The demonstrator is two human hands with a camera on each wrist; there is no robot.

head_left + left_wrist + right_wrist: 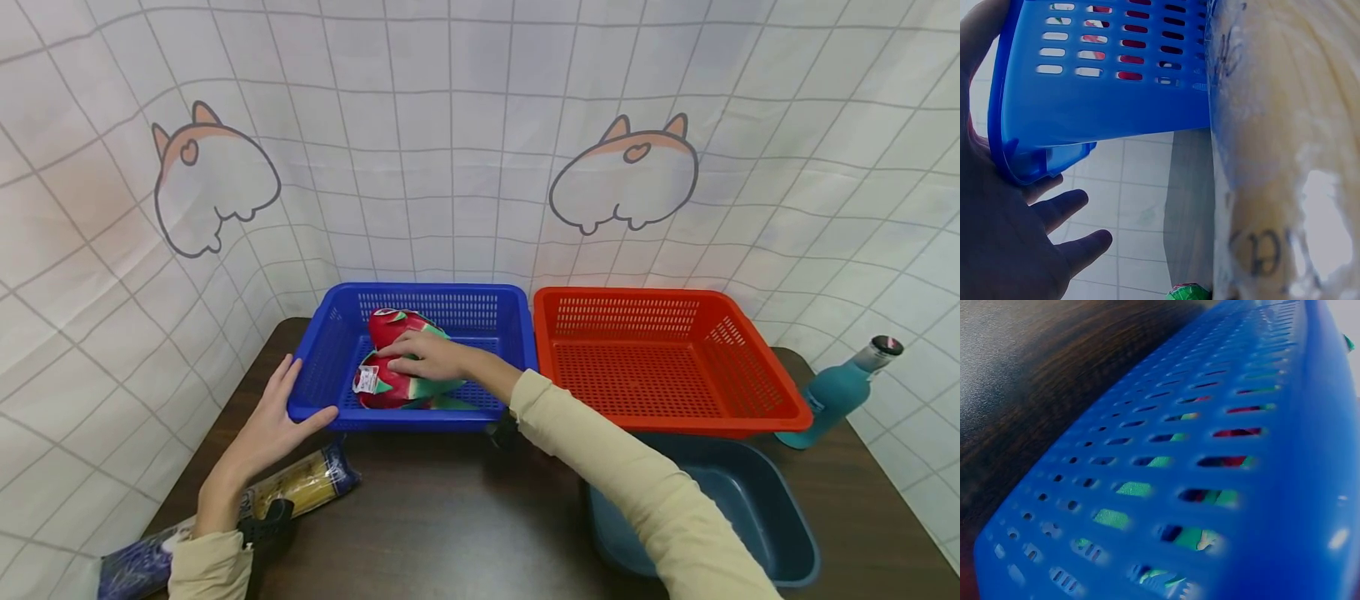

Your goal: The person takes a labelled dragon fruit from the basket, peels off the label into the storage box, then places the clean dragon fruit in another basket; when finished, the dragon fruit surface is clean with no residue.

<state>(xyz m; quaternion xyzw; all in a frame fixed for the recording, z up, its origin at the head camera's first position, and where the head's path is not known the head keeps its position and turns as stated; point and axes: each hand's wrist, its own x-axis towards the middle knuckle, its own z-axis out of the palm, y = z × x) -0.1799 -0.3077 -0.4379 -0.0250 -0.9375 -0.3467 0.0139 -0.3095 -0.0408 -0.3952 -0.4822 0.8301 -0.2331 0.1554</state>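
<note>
In the head view my left hand rests against the front left corner of a blue basket, fingers spread and fairly straight. The left wrist view shows the basket's corner between its thumb and fingers. My right hand reaches inside, its fingers on a red-and-green item with a white label; these fingers look only slightly bent. A similar red-and-green item lies just behind it. In the right wrist view the perforated basket wall hides the hand, with red and green showing through the slots.
A red basket stands right of the blue one. Before it sits a dark blue-grey tub, partly under my right sleeve. A teal bottle leans at far right. A clear-and-blue pack of yellow pasta lies beneath my left wrist.
</note>
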